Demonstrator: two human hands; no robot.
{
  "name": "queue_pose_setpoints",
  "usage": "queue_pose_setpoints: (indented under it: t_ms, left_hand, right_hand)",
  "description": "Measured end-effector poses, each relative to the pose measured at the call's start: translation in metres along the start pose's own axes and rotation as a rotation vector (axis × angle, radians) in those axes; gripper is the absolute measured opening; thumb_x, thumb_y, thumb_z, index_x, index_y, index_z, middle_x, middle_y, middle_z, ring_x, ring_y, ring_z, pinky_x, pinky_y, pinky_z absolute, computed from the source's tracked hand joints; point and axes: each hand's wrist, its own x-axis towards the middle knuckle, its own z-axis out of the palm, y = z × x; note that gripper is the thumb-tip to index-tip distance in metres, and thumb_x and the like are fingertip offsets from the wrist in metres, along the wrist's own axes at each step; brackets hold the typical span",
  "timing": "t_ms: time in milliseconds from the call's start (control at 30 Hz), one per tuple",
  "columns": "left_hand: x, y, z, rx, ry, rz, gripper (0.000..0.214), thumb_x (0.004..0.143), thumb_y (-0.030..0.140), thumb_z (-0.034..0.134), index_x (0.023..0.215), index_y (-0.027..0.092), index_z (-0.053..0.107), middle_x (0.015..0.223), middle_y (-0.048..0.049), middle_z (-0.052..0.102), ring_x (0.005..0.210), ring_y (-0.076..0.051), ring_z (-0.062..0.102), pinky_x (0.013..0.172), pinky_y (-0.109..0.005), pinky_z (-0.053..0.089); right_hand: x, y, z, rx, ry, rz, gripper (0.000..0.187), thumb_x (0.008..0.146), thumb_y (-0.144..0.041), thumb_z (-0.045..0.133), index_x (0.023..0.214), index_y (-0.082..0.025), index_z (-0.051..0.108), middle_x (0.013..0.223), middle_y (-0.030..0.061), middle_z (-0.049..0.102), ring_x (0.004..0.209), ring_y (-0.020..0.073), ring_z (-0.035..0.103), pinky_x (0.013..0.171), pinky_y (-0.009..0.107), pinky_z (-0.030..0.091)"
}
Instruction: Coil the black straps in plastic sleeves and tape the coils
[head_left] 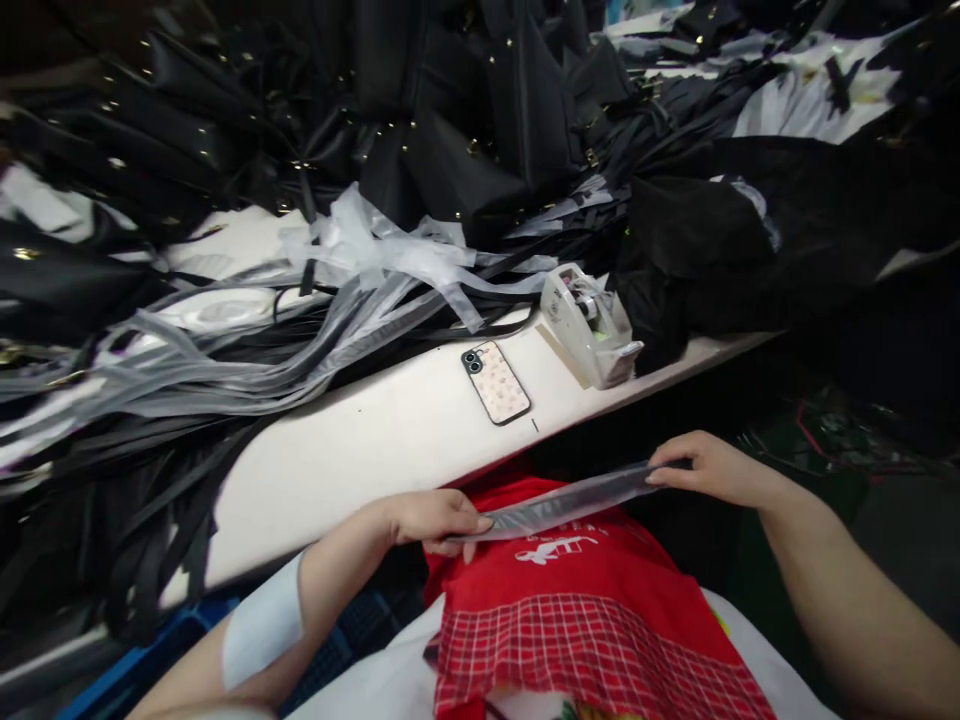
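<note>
Between my two hands stretches a long flat strap (574, 502) covered in clear plastic film, held over the red apron on my lap. My left hand (437, 517) pinches its left end between thumb and fingers. At the other end, my right hand (697, 466) is closed on the strap, a little higher and farther out. Just beyond the hands, a phone (499, 388) in a light patterned case lies face down on the white table (322, 470). A white tape dispenser (592, 340) stands to the right of the phone.
Black straps (150, 500) and film-wrapped grey straps (247, 375) spread over the table's left side, some hanging off its edge. Crumpled clear film (375, 245) lies behind. Black bags (450, 140) with gold studs are heaped at the back, and black fabric (720, 240) covers the right.
</note>
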Motion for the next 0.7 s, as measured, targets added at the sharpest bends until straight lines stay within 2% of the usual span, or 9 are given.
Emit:
queue_pose_setpoints:
  t_ms: [100,200,267,333,400,467,533,600,700]
  left_hand:
    - [-0.014,0.015,-0.009,-0.170,0.065,0.172,0.052,0.083,0.058,0.057,0.068,0.009,0.065,0.037,0.0037,0.040,0.030,-0.005,0.022,0.033,-0.021,0.007]
    - [-0.028,0.047,-0.014,-0.351,0.195,0.490,0.047,0.083,0.053,0.058,0.065,0.010,0.062,0.037,0.0037,0.039,0.030,-0.004,0.020,0.032,-0.019,0.009]
    - [-0.036,0.077,-0.013,-0.487,0.266,0.745,0.042,0.088,0.047,0.053,0.069,0.011,0.062,0.039,0.0067,0.033,0.031,-0.003,0.017,0.032,-0.016,0.014]
    - [-0.039,0.109,-0.008,-0.637,0.359,0.997,0.033,0.094,0.037,0.046,0.081,0.013,0.064,0.047,0.0064,0.036,0.035,-0.002,0.020,0.035,-0.014,0.022]
    - [-0.038,0.139,-0.004,-0.764,0.444,1.226,0.027,0.097,0.028,0.042,0.094,0.014,0.065,0.063,0.0024,0.050,0.041,-0.002,0.031,0.042,-0.013,0.033]
    - [-0.033,0.161,-0.004,-0.798,0.518,1.393,0.023,0.096,0.025,0.045,0.102,0.015,0.064,0.082,-0.0025,0.061,0.053,-0.002,0.047,0.055,-0.014,0.043]
    - [-0.023,0.172,-0.010,-0.713,0.660,1.487,0.023,0.094,0.028,0.050,0.109,0.015,0.062,0.098,-0.0063,0.066,0.071,-0.006,0.060,0.073,-0.020,0.049]
    - [-0.013,0.171,-0.017,-0.457,0.890,1.499,0.029,0.094,0.034,0.051,0.115,0.016,0.060,0.106,-0.0085,0.068,0.088,-0.013,0.064,0.088,-0.029,0.048]
    - [0.003,0.155,-0.021,0.216,1.190,1.272,0.030,0.097,0.037,0.041,0.108,0.017,0.062,0.100,-0.0085,0.070,0.094,-0.018,0.064,0.095,-0.036,0.044]
  right_hand:
    - [0.005,-0.001,-0.010,-0.021,0.012,-0.026,0.035,0.078,-0.051,0.068,0.090,-0.018,0.075,0.085,0.0044,0.072,0.081,0.0250,0.065,0.073,0.031,0.049]
    - [0.023,-0.011,-0.003,-0.043,0.053,-0.051,0.042,0.072,-0.051,0.074,0.100,-0.020,0.073,0.090,0.0049,0.072,0.083,0.0282,0.065,0.075,0.034,0.050]
    - [0.041,-0.026,0.014,-0.033,0.096,-0.071,0.043,0.077,-0.054,0.068,0.103,-0.020,0.072,0.096,0.0070,0.072,0.087,0.0294,0.065,0.081,0.037,0.050]
    - [0.058,-0.049,0.039,0.018,0.097,-0.113,0.045,0.085,-0.056,0.057,0.108,-0.020,0.070,0.099,0.0092,0.071,0.089,0.0280,0.064,0.085,0.039,0.049]
    - [0.071,-0.077,0.065,0.102,0.011,-0.160,0.049,0.092,-0.057,0.045,0.113,-0.019,0.068,0.084,0.0071,0.069,0.076,0.0230,0.063,0.077,0.035,0.050]
    - [0.076,-0.105,0.085,0.199,-0.106,-0.216,0.055,0.093,-0.062,0.038,0.112,-0.019,0.066,0.063,0.0009,0.059,0.059,0.0172,0.055,0.061,0.029,0.047]
    - [0.073,-0.130,0.093,0.297,-0.196,-0.293,0.061,0.092,-0.067,0.034,0.108,-0.018,0.068,0.054,-0.0028,0.048,0.049,0.0132,0.046,0.051,0.025,0.040]
    - [0.064,-0.146,0.087,0.381,-0.218,-0.375,0.063,0.092,-0.068,0.035,0.102,-0.017,0.070,0.053,-0.0026,0.047,0.047,0.0111,0.043,0.049,0.023,0.036]
    - [0.049,-0.154,0.059,0.503,-0.092,-0.488,0.057,0.094,-0.062,0.040,0.095,-0.014,0.072,0.056,0.0007,0.052,0.049,0.0105,0.046,0.050,0.022,0.035]
